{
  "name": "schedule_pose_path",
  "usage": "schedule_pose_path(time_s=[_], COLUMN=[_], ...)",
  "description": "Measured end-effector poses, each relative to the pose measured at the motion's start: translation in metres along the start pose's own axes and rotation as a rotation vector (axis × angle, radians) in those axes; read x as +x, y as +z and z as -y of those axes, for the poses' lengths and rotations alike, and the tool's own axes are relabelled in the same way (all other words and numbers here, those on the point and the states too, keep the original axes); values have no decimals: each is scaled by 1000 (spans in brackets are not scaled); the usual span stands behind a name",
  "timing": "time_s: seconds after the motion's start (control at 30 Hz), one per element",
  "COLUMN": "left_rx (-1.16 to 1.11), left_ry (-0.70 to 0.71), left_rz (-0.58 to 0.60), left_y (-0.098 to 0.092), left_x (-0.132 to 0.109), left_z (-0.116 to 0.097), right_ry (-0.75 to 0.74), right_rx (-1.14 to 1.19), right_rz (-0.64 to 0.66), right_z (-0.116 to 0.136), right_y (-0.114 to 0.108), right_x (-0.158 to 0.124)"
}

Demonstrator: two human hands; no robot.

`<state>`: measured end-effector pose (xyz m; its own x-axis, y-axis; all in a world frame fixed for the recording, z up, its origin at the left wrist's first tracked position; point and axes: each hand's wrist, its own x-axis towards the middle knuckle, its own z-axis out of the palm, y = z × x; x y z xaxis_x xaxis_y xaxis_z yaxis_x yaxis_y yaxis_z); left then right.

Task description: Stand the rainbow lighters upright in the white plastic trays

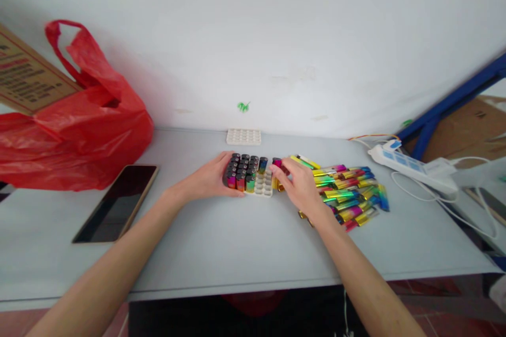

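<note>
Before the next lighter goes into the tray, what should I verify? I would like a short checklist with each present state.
1. Left hand holds the tray at its left end: ok.
2. Free slots on the tray's right side: ok.
3. Right hand firmly grips the lighter at its fingertips: cannot tell.
4. That lighter lined up over a slot: cannot tell.
5. Pile of lighters lies beside the right hand: ok.

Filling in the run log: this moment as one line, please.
left hand: holds tray at left side | right hand: fingers on lighter at tray | tray: partly filled | loose lighters: piled right of tray
</note>
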<state>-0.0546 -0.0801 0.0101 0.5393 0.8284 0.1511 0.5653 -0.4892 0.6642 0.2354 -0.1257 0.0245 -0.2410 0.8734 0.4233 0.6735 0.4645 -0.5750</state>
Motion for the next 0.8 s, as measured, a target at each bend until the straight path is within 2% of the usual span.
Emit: schedule_pose_path(time_s=[0.2, 0.3, 0.4, 0.67, 0.8], left_rx=[-9, -7, -3, 6, 17], left_ry=[16, 9, 6, 9, 15], left_rz=[-3, -2, -1, 1, -10], left_y=[1, 1, 1, 0, 0], left_x=[0, 0, 1, 0, 1], left_z=[1, 2, 2, 1, 2], right_ry=[-46, -63, -93, -41, -46], right_rx=[78, 65, 36, -225, -140], right_rz=[10, -2, 39, 114, 118], right_z=[0, -1, -5, -1, -8], right_y=[6, 9, 11, 22, 11], right_x=[0, -1, -1, 6, 7])
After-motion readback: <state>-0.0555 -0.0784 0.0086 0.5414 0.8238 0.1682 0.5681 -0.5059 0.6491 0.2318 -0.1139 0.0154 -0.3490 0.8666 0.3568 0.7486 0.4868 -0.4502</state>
